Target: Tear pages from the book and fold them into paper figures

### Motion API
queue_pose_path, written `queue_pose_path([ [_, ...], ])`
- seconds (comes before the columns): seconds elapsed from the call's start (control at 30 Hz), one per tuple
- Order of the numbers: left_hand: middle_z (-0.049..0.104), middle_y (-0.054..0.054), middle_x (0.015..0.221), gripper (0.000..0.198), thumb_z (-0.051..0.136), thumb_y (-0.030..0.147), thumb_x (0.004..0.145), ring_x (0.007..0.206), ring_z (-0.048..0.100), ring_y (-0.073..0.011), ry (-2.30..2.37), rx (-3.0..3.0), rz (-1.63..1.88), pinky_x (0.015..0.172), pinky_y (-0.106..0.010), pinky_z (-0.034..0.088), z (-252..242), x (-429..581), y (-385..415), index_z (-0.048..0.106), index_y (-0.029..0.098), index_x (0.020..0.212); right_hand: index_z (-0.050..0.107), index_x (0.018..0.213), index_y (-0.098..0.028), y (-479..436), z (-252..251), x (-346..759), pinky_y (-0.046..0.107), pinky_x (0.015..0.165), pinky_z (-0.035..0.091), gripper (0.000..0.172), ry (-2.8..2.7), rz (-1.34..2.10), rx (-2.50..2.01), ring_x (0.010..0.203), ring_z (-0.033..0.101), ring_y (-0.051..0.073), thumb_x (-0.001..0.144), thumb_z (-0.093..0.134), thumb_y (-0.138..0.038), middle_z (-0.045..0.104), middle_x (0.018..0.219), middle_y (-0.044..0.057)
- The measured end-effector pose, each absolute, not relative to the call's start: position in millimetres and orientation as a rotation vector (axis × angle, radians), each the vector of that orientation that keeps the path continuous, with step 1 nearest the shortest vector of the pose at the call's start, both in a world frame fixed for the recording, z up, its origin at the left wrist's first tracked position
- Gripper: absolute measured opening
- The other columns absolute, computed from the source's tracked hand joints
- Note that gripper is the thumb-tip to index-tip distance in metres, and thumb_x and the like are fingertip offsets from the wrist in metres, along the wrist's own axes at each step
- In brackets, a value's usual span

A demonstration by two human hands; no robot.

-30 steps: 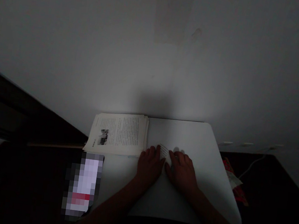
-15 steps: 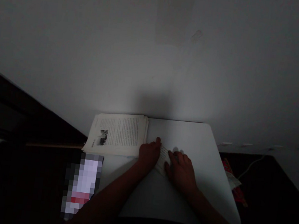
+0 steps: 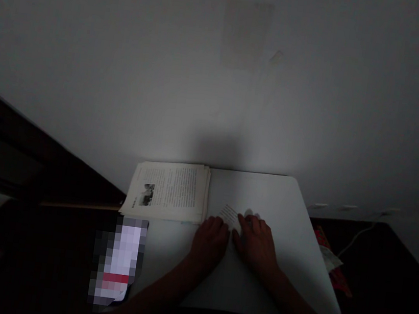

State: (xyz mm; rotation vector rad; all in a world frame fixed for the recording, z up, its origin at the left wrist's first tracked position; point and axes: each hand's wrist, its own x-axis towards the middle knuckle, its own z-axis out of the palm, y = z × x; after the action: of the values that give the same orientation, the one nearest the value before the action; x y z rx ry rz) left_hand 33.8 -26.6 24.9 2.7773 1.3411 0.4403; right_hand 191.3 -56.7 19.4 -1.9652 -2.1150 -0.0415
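A small piece of printed paper (image 3: 229,214), seemingly folded, lies at a slant on the white table between my hands. My left hand (image 3: 210,242) is closed over its lower left edge with the fingers curled; what the fingertips do is partly hidden. Against the right edge of the paper, my right hand (image 3: 259,242) rests with thumb and index finger on it and the other fingers bent toward the tabletop. To the left lies a stack of printed sheets (image 3: 168,190), its top page carrying text and a small dark picture.
The white table (image 3: 266,195) stands against a grey wall (image 3: 148,66). A blurred-out phone-like object (image 3: 126,249) is at its left edge. Beyond the right edge are a red patterned item (image 3: 341,282) and a white cable (image 3: 357,238). The floor is dark.
My left hand has drawn back toward me along the paper, and its raised finger is now curled in. More of the paper's printed upper part shows. The right hand stays nearly in place.
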Motion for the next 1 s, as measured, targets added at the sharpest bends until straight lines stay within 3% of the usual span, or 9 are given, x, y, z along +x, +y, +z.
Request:
queue_pose_path([
  [0.13,0.06,-0.01,0.105,0.02,0.047,0.013,0.085,0.097,0.056,-0.022,1.228,2.821,0.576,0.089,-0.036,0.047,10,28,-52,0.06,0.015,0.1,0.054,0.124,-0.016,-57,14,192,0.041,0.089,0.035,0.043,-2.099,-0.044,-1.968,0.103,0.046,0.028,0.088,0.044,-0.038,0.055,0.116,0.014],
  [0.37,0.058,-0.012,0.116,0.034,0.048,0.016,0.084,0.109,0.054,-0.0267,1.311,2.825,0.564,0.091,-0.041,0.048,3,26,-53,0.056,0.017,0.117,0.055,0.124,-0.017,-57,10,193,0.041,0.089,0.036,0.044,-2.081,-0.07,-1.943,0.102,0.045,0.028,0.088,0.045,-0.041,0.055,0.114,0.013],
  [0.7,0.055,-0.012,0.126,0.034,0.044,0.017,0.087,0.128,0.039,-0.0292,1.291,2.876,0.551,0.099,-0.044,0.041,13,32,-51,0.054,0.016,0.12,0.055,0.124,-0.018,-59,6,194,0.042,0.088,0.036,0.043,-2.048,-0.08,-1.92,0.1,0.046,0.027,0.087,0.046,-0.037,0.056,0.112,0.013],
  [1.0,0.048,-0.012,0.134,0.037,0.044,0.025,0.087,0.132,0.033,-0.0313,1.269,2.814,0.441,0.097,-0.049,0.038,12,37,-43,0.051,0.018,0.123,0.054,0.125,-0.019,-59,13,193,0.04,0.089,0.035,0.042,-2.085,-0.056,-1.944,0.1,0.046,0.026,0.089,0.043,-0.037,0.055,0.114,0.013],
])
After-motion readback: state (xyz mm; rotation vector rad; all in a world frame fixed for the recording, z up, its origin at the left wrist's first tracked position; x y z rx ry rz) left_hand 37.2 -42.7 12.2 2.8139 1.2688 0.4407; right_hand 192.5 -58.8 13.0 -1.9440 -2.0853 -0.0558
